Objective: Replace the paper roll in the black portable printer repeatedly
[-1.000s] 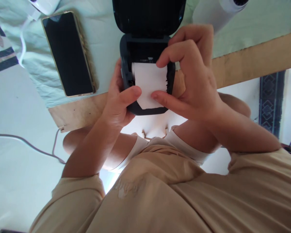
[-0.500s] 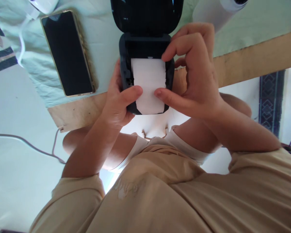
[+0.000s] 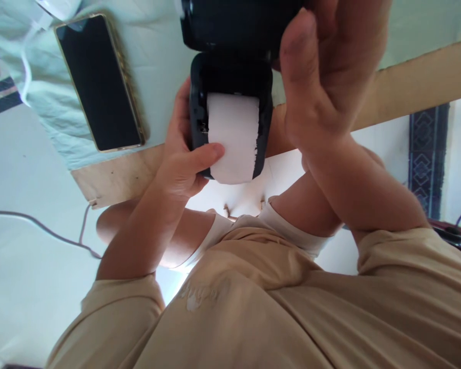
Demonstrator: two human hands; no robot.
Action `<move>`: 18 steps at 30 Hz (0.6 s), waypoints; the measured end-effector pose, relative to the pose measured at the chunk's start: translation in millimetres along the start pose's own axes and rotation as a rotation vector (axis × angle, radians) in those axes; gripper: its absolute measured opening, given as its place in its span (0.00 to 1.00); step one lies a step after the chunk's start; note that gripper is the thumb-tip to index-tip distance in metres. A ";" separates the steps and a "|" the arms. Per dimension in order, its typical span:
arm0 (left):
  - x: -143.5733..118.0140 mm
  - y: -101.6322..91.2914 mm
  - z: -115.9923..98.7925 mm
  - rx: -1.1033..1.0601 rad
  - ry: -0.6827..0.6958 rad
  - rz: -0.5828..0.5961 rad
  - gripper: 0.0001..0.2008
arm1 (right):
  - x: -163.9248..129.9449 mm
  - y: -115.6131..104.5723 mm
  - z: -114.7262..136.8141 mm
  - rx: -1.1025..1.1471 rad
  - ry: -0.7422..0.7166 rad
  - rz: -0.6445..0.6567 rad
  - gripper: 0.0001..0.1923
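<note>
A small black receipt printer [image 3: 267, 110] is tilted toward me, its lid [image 3: 234, 25] swung open at the far side. White paper [image 3: 236, 128] from the roll inside lies over the front edge, with a ragged right side. My left hand [image 3: 182, 159] wraps the printer's left side, thumb pressed on the paper. At the lid's right edge, my right hand [image 3: 326, 77] has its thumb on the near face; its other fingers are mostly hidden behind the lid or out of frame.
A phone [image 3: 100, 84] in a clear case lies screen up on the green cloth [image 3: 157, 61], left of the printer. A white cable [image 3: 26, 66] runs by it. The table's wooden edge [image 3: 115, 177] borders the cloth; a grey cable [image 3: 42, 225] hangs below.
My right hand has left the paper and moved up to the lid's right edge. The lid has shifted slightly right. My left hand keeps its hold.
</note>
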State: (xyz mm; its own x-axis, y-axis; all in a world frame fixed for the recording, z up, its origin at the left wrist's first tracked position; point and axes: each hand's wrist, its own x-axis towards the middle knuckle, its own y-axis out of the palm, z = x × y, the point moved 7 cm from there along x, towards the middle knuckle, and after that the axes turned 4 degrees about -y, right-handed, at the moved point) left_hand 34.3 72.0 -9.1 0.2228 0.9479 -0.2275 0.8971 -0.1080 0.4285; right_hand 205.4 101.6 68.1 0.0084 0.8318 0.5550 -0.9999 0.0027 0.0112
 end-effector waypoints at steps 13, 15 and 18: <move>-8.8 -12.7 7.9 -0.055 0.031 -0.060 0.31 | -21.2 7.6 12.4 -0.315 -0.206 0.351 0.11; -7.8 -10.7 7.8 -0.060 0.020 -0.043 0.39 | -21.8 7.5 11.2 -0.359 -0.205 0.367 0.11; -7.3 -6.3 4.6 -0.062 0.022 -0.016 0.42 | -21.8 9.0 12.4 -0.327 -0.230 0.398 0.12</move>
State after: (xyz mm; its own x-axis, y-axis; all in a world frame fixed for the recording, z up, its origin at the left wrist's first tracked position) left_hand 28.7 64.4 -14.1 0.2000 0.9558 -0.2157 0.8749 -0.0750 0.4785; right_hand 196.3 76.7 66.4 -0.4047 0.6619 0.6309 -0.8764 -0.0838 -0.4743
